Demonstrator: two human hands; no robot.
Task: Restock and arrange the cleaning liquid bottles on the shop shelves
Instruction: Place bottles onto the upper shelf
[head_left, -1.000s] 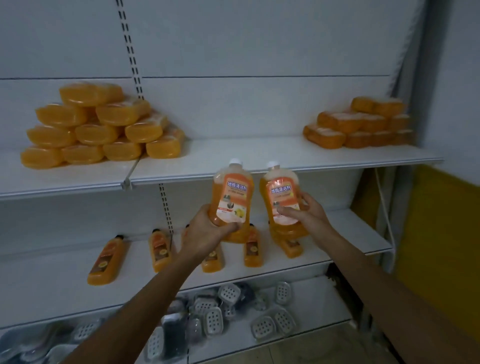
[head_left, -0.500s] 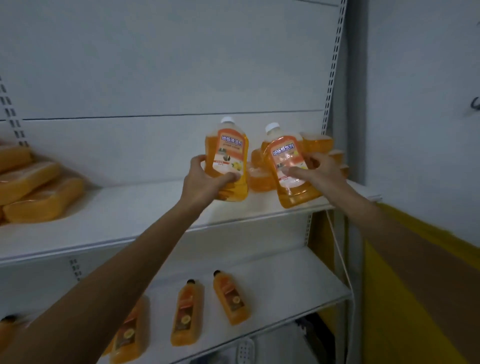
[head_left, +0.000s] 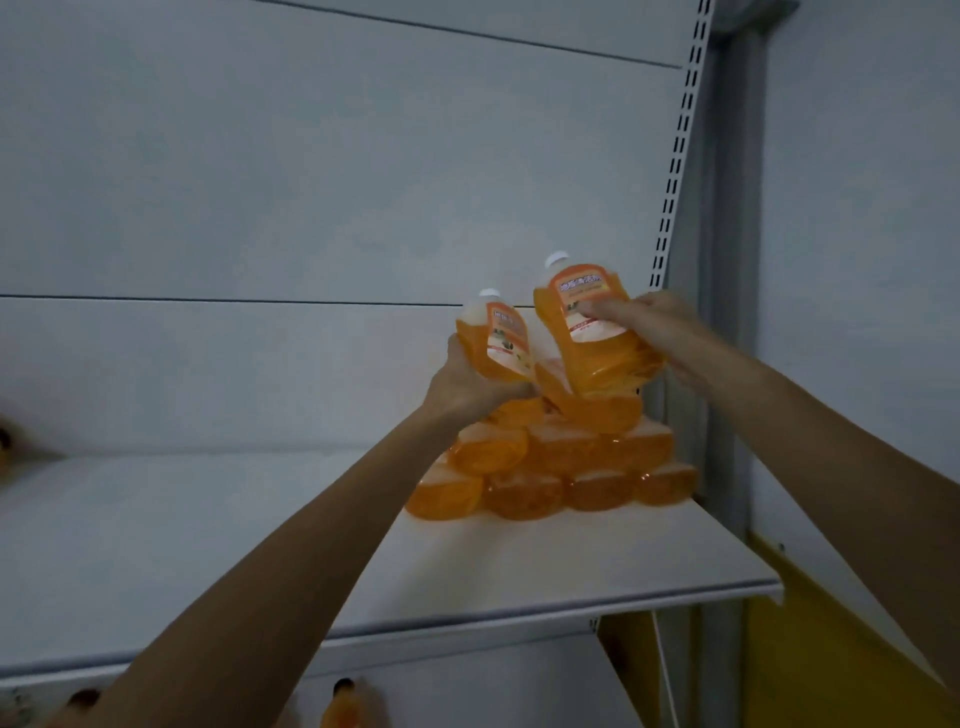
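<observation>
Nearest, at the bottom edge: dark-capped orange bottles (head_left: 344, 701) on a lower level, blurred, mostly cut off by the frame. Above them the white shelf (head_left: 519, 561), front lip running left to right, bare across its left and middle. Both forearms reach up over it toward the far right corner. Left hand (head_left: 467, 384) closed around the base of the left bottle (head_left: 496, 340), fingers wrapped underneath; bottle orange, white cap, label facing the camera, tilted slightly left. Right hand (head_left: 649, 317) clamped on the right bottle (head_left: 589, 322), thumb across the label, fingers behind; this one is held higher, also tilted left. Both bottles are held over the stack of orange bottles (head_left: 550, 462), lying on their sides in tiers against the right upright (head_left: 675, 156). Whether either held bottle touches the top tier, cannot tell. Farthest, the white back panel (head_left: 311, 182).
</observation>
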